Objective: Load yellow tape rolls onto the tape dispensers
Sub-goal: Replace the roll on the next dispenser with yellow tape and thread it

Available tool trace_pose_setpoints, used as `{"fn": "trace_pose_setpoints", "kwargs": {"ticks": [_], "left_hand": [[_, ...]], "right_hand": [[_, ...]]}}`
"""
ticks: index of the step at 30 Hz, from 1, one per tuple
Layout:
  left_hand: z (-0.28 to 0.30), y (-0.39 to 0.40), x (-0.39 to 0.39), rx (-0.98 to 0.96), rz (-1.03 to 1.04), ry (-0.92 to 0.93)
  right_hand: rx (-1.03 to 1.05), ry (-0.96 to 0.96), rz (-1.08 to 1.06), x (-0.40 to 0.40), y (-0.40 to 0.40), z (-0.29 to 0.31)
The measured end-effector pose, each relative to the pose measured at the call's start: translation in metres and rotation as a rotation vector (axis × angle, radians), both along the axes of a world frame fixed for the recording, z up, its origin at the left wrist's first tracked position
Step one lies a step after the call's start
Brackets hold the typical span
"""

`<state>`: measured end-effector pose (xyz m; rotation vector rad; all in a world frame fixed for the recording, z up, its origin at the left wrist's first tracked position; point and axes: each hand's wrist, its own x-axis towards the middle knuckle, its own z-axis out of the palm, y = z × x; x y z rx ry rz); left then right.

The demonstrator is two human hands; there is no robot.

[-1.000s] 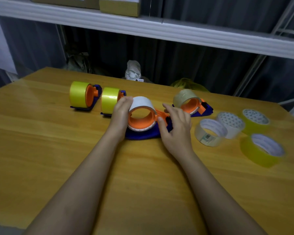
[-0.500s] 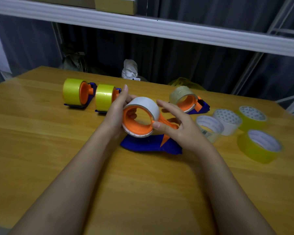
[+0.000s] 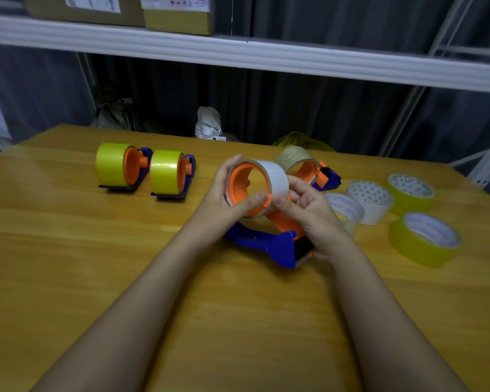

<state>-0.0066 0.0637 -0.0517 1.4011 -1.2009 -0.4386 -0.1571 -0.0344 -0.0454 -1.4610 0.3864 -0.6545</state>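
While both hands lift the dispenser (image 3: 269,244) off the bench (image 3: 68,250), the left hand (image 3: 227,202) clamps the white roll (image 3: 275,174) and the right hand (image 3: 309,210) pinches its rim — pull it off squarely; yellow rolls (image 3: 423,239) wait right.

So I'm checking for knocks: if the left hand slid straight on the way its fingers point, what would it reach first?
The left hand grips the white roll, fingers pointing up and away. Beyond them I see only bare table, then its far edge. The clear-tape dispenser sits off to the right, though depth is unclear.
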Motion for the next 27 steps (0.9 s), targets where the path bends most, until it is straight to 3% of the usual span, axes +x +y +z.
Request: {"fn": "trace_pose_setpoints", "kwargs": {"ticks": [27], "left_hand": [[0.012,0.011,-0.006,-0.007,0.011,-0.018]], "right_hand": [[-0.154,-0.024,0.032,0.000,-0.002,0.001]]}}
